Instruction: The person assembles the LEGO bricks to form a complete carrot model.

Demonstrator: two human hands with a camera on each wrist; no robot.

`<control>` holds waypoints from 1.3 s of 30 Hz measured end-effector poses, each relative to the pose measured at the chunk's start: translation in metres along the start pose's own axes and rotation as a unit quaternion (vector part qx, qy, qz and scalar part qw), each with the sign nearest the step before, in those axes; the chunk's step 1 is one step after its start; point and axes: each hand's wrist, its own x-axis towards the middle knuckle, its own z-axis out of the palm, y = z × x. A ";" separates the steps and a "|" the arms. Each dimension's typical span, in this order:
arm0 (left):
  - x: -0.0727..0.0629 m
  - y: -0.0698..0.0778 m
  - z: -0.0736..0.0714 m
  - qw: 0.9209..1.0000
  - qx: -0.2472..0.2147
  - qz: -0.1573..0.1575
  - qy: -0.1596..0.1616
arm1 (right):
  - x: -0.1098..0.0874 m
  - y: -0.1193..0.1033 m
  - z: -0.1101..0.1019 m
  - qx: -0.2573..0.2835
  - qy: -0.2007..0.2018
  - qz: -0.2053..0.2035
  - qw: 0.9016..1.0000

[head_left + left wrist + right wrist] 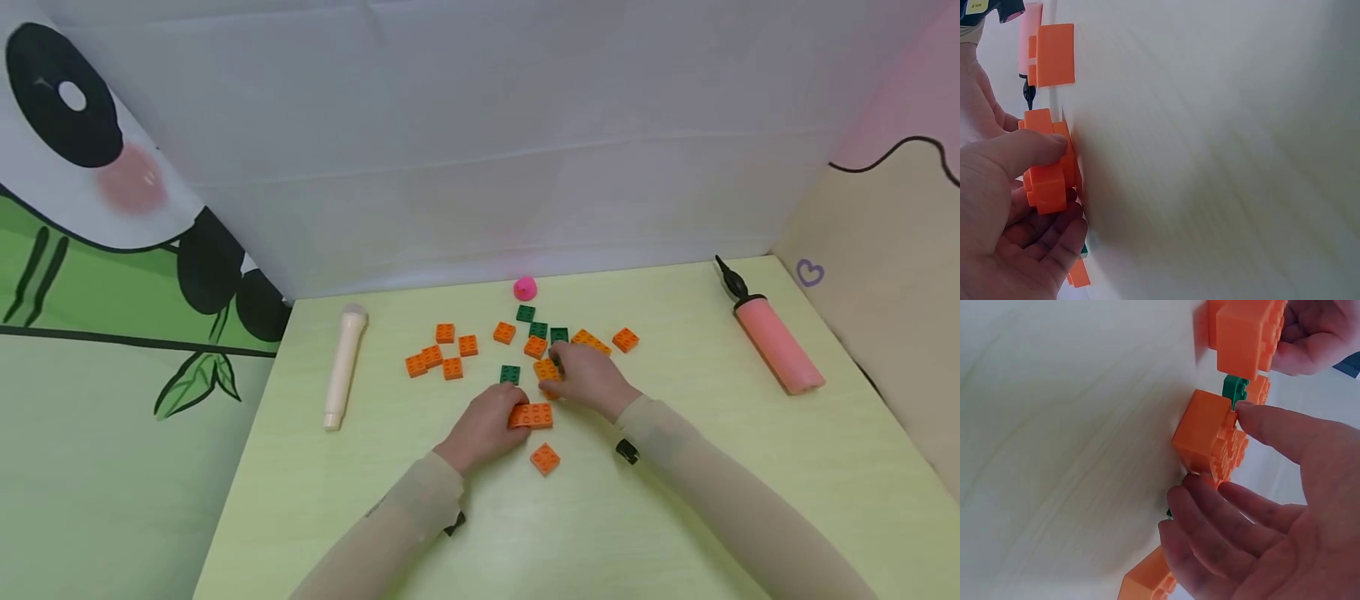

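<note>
My left hand (486,427) grips a long orange building brick (537,415), its thumb across one side and its fingers round the other. In the left wrist view another orange brick (1062,129) sits against the underside of the held one. My right hand (592,377) is just beyond, its thumb and fingers round opposite ends of a studded orange brick (1202,428). A loose square orange brick (545,459) lies nearer the front. Just past the left hand is a small green brick (510,374).
Several orange bricks (452,368) lie to the left, and more orange and green bricks (538,330) are spread behind the hands. A pink knob-like piece (525,288) is at the back edge. A pale tube (346,367) lies left; a pink hand pump (778,346) lies right.
</note>
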 end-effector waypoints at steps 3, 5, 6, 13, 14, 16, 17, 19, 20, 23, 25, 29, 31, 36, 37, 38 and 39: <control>0.000 -0.002 0.000 1.000 -0.001 0.000 0.000 | 0.002 -0.002 0.001 -0.006 -0.004 -0.005 1.000; 0.001 -0.004 0.000 1.000 -0.001 0.001 0.001 | 0.002 -0.002 0.002 -0.010 -0.007 -0.011 1.000; 0.001 -0.005 0.000 1.000 -0.001 0.001 0.002 | 0.002 -0.002 0.002 -0.011 -0.008 -0.014 1.000; 0.003 -0.007 0.000 1.000 0.001 0.009 0.010 | -0.003 0.000 0.000 -0.046 -0.002 -0.039 0.998; 0.002 -0.007 -0.001 1.000 0.001 0.009 0.011 | -0.003 0.000 0.000 -0.050 0.000 -0.042 0.998; 0.002 -0.007 -0.002 1.000 -0.001 0.011 0.013 | -0.003 0.002 0.001 -0.058 0.005 -0.050 0.997; 0.002 -0.007 -0.002 1.000 -0.004 0.011 0.013 | -0.003 0.002 0.002 -0.061 0.007 -0.055 0.997; 0.001 -0.006 -0.003 1.000 -0.008 0.012 0.014 | -0.002 0.004 0.004 -0.067 0.009 -0.064 0.996; 0.000 -0.006 -0.004 1.000 -0.010 0.012 0.013 | -0.002 0.004 0.005 -0.071 0.011 -0.069 0.995; 0.000 -0.007 -0.004 1.000 -0.017 0.011 0.013 | -0.001 0.007 0.007 -0.076 0.015 -0.082 0.994; -0.001 -0.008 -0.004 1.000 -0.022 0.010 0.013 | -0.001 0.010 0.008 -0.075 0.019 -0.086 0.993; -0.002 -0.008 -0.003 0.999 -0.028 0.010 0.014 | -0.003 0.016 0.010 -0.062 0.021 -0.097 0.993; -0.002 -0.008 -0.002 1.000 -0.027 0.007 0.014 | -0.004 0.019 0.011 -0.052 0.019 -0.101 0.993; -0.002 -0.009 -0.001 0.999 -0.022 0.012 0.020 | -0.011 0.026 0.009 -0.005 0.013 -0.104 0.994; -0.002 -0.010 0.000 0.999 -0.021 0.014 0.022 | -0.013 0.027 0.008 0.003 0.011 -0.105 0.994; -0.002 -0.010 0.000 0.999 -0.020 0.017 0.025 | -0.014 0.027 0.008 0.010 0.011 -0.106 0.994; -0.002 -0.010 0.000 0.999 -0.019 0.020 0.026 | -0.016 0.028 0.007 0.016 0.010 -0.108 0.994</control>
